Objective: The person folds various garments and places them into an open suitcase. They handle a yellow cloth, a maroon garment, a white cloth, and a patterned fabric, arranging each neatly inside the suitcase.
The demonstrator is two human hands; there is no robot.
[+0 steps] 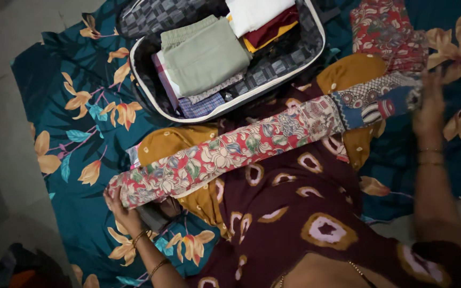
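A long folded strip of floral cloth (230,149), red and cream at one end and blue patterned at the other, stretches across my lap. My left hand (121,210) grips its lower left end near the bedsheet. My right hand (430,101) holds its upper right end, blurred by motion. Under the strip lie a mustard cloth (348,72) and my maroon patterned garment (294,213).
An open grey suitcase (150,101) at the top holds folded green (204,56), white, maroon and checked clothes. A red printed folded cloth (382,29) lies to its right. Everything rests on a teal floral bedsheet (76,138); bare floor at the left.
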